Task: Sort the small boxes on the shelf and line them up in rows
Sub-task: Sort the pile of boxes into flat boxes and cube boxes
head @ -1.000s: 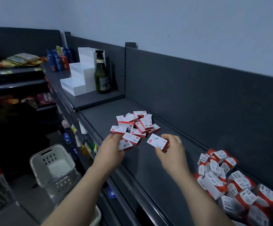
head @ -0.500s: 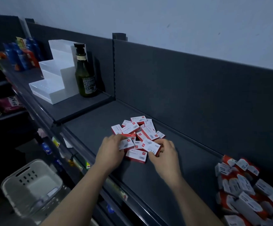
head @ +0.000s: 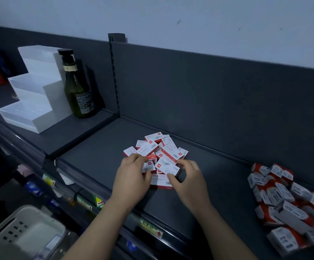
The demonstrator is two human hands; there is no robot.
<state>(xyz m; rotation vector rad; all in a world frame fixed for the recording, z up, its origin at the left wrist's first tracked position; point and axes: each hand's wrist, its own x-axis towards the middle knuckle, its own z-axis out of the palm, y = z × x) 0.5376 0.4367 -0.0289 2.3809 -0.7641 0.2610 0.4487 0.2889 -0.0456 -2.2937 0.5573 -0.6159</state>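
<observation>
A loose pile of small red-and-white boxes [head: 157, 150] lies on the dark grey shelf [head: 100, 147]. My left hand [head: 131, 180] is at the pile's near left side, its fingers curled round a small box [head: 148, 167]. My right hand [head: 189, 180] is at the near right side, thumb and fingers pinching a white-topped box [head: 168, 167] that lies tilted over another box [head: 161, 182]. A second, bigger heap of red-and-white boxes [head: 283, 201] lies jumbled at the right end of the shelf.
A dark green pump bottle [head: 77, 91] and a white stepped display stand [head: 34, 91] occupy the neighbouring shelf section at the left. A grey basket [head: 23, 235] sits below at the lower left. The shelf's back panel [head: 208, 94] rises right behind the pile.
Both hands have moved forward into the near edge of the pile, each still holding its box. The camera has swung right and closer to the shelf.
</observation>
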